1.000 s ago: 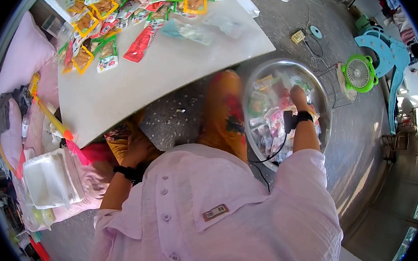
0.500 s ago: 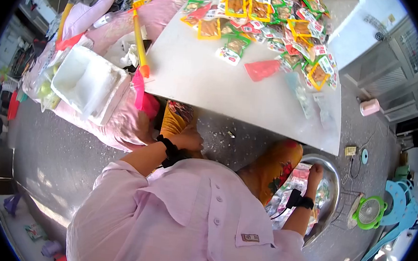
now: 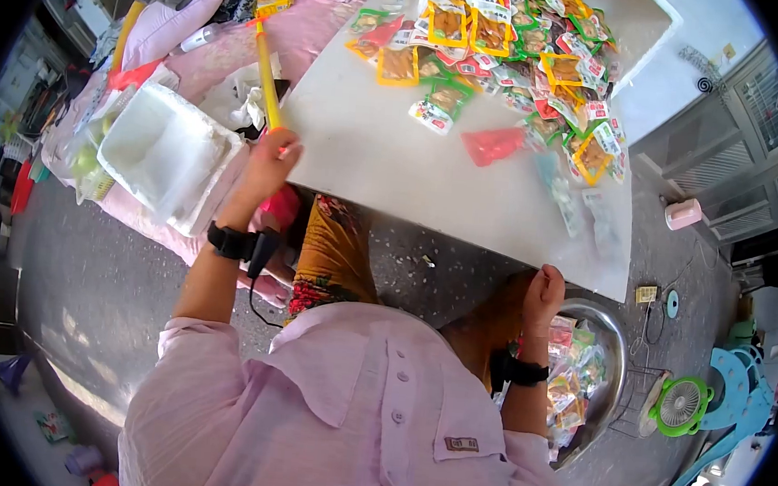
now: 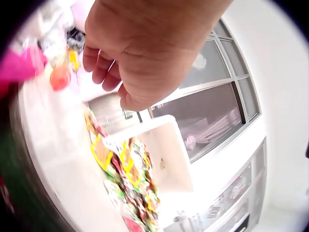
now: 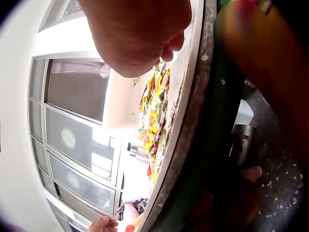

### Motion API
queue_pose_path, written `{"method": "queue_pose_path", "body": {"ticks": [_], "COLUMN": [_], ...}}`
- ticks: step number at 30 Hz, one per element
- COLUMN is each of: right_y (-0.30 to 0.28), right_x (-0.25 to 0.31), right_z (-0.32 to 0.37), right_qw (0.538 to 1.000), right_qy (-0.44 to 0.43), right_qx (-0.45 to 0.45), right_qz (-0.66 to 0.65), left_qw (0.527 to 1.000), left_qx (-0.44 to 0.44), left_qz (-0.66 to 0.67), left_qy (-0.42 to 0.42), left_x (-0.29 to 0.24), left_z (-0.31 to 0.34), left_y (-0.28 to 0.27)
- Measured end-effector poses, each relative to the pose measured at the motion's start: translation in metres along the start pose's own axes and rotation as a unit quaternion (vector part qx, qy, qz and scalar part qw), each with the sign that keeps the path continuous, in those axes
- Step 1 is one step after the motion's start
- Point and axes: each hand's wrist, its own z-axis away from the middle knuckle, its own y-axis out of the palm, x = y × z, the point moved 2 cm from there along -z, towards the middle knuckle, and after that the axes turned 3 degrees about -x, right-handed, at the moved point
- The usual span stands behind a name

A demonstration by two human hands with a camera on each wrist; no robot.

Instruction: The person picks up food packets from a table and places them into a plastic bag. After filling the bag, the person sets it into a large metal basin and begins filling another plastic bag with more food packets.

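Observation:
My left hand (image 3: pixel 272 165) hangs over the table's (image 3: pixel 359 154) left corner, overlapping the orange tip of a long yellow stick (image 3: pixel 265 73) in the head view. In the left wrist view its fingers (image 4: pixel 99 67) bend loosely with nothing between them, and the orange tip (image 4: pixel 60 77) shows apart from them. My right hand (image 3: pixel 545 296) is at the table's near right edge, its fingers curled in and nothing seen in it. Below it a metal basin (image 3: pixel 620 348) holds many small packets (image 3: pixel 570 376). A heap of packaged snacks (image 3: pixel 514 52) covers the table's far side.
A red packet (image 3: pixel 492 146) and clear, bluish packaging (image 3: pixel 557 197) lie on the table. A white foam box (image 3: pixel 154 147) rests on the pink-covered surface at left. Behind the basin stand a wire rack (image 3: pixel 637 395) and a green fan (image 3: pixel 680 400).
The head view has swung left. My left hand has moved from my lap forward to the table corner by the yellow stick. My right hand has risen from the basin to the table edge.

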Motion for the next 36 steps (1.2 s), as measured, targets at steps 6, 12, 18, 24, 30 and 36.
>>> {"method": "queue_pose_path", "body": {"ticks": [6,12,18,24,30,36], "right_y": [0.003,0.004,0.003,0.001,0.010,0.016], "right_x": [0.019,0.023,0.026,0.028,0.011,-0.001], "right_z": [-0.004,-0.007,-0.008,-0.009,-0.005,0.000], "right_qw": [1.000,1.000,0.999,0.999,0.998,0.997], "right_qy": [-0.010,-0.021,-0.027,-0.015,-0.018,-0.003], "right_qx": [0.006,0.011,0.021,0.031,0.021,0.013], "right_qz": [0.009,0.019,0.000,-0.008,-0.056,-0.082], "left_qw": [0.857,0.904,0.923,0.948,0.901,0.909], "left_qx": [-0.183,0.014,0.116,0.015,0.047,-0.006], "left_qz": [-0.481,-0.373,-0.361,-0.313,-0.405,-0.385], "left_qy": [-0.003,-0.210,-0.069,-0.057,-0.146,-0.156], "left_x": [0.100,0.177,0.188,0.159,0.151,0.148], "left_z": [-0.007,0.016,0.014,0.027,0.027,0.022], "left_y": [-0.096,-0.125,-0.127,-0.127,-0.124,-0.128]}}
